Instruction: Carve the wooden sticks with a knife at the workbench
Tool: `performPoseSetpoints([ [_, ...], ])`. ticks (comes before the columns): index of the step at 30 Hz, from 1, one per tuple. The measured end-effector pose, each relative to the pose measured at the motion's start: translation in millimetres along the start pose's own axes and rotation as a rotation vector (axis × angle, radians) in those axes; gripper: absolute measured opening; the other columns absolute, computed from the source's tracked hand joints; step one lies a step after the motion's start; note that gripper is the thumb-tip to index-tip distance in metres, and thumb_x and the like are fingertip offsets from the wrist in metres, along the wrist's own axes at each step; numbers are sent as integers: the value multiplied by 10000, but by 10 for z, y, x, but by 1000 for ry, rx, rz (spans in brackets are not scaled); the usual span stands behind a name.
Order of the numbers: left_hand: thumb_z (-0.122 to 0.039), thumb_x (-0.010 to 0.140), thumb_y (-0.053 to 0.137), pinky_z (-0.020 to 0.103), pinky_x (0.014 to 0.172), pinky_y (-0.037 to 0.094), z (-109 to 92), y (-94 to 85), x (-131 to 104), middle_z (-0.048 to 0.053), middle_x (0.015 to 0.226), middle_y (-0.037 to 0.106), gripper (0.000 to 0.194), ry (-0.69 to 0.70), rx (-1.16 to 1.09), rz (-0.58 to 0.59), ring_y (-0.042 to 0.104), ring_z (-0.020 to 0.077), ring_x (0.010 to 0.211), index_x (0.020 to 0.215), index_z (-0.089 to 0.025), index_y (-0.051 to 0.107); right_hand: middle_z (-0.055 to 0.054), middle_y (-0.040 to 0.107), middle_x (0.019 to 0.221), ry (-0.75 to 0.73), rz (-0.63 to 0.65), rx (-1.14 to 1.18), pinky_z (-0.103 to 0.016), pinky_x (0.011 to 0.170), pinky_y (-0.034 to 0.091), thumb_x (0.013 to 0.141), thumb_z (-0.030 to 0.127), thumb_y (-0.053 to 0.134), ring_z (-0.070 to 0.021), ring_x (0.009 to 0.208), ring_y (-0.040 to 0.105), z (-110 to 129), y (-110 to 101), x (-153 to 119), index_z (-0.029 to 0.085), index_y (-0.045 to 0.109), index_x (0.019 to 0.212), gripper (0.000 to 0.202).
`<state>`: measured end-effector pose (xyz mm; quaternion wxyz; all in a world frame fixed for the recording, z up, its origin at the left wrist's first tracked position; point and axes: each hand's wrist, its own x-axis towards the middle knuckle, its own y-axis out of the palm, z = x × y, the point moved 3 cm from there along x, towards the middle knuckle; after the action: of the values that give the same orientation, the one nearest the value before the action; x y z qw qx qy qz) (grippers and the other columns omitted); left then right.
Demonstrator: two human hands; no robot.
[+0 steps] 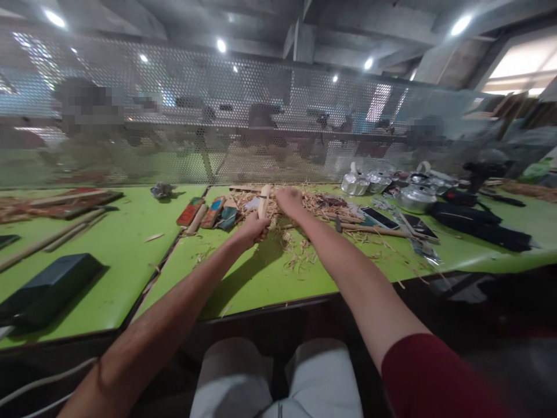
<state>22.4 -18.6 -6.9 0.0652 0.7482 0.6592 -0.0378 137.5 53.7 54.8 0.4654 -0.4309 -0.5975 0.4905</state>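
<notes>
My left hand (pixel 255 229) is closed around the lower end of a pale carved wooden piece (pixel 263 200), which stands up from the fist with a dark mark across it. Just right of it, my right hand (pixel 289 201) is curled closed over the heap of wood shavings (pixel 311 204). Whatever its fingers hold, if anything, is hidden from me. Both forearms reach forward over the green tabletop (pixel 261 284). Left of my left hand lie red and blue painted blocks (pixel 213 212) and a wooden stick (pixel 197 219).
Phones (pixel 380 218), silver kettles (pixel 416 197) and a black bag (pixel 478 225) lie to the right. At left are a dark green box (pixel 52 290) and wooden rods (pixel 56 238). A perforated metal screen (pixel 174 139) rises behind the table, with blurred people beyond it.
</notes>
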Motion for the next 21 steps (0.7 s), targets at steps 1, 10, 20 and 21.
performPoseSetpoints([
  [1, -54, 787, 603, 155, 395, 175, -22, -8, 3, -139, 493, 355, 322, -2, -17, -1, 324, 45, 353, 879, -243, 359, -277, 716, 1230, -4, -33, -7, -350, 988, 528, 983, 66, 472, -301, 1207, 681, 22, 7, 39, 16, 731, 1305, 417],
  [10, -118, 812, 618, 166, 379, 168, 29, 103, -382, -124, 483, 399, 284, -48, 124, 116, 331, 54, 337, 964, -237, 410, -363, 699, 1046, 223, -75, 48, -196, 815, 431, 1000, 54, 549, -208, 1111, 704, -503, -62, 131, -178, 708, 1078, 293],
  [20, -92, 830, 605, 160, 380, 239, -83, 186, -293, -119, 471, 436, 281, -37, 139, 52, 398, 73, 344, 967, -234, 405, -215, 770, 1019, 60, -82, 79, -237, 816, 509, 941, 228, 618, -245, 965, 738, -304, -34, -479, 67, 803, 1109, 297],
  [21, -81, 829, 595, 161, 379, 252, -86, 222, -286, -118, 464, 439, 273, -21, 153, 47, 403, 76, 341, 960, -233, 410, -221, 769, 1032, 36, -76, 49, -256, 838, 522, 930, 235, 626, -266, 989, 737, -256, -4, -533, 69, 806, 1111, 304],
])
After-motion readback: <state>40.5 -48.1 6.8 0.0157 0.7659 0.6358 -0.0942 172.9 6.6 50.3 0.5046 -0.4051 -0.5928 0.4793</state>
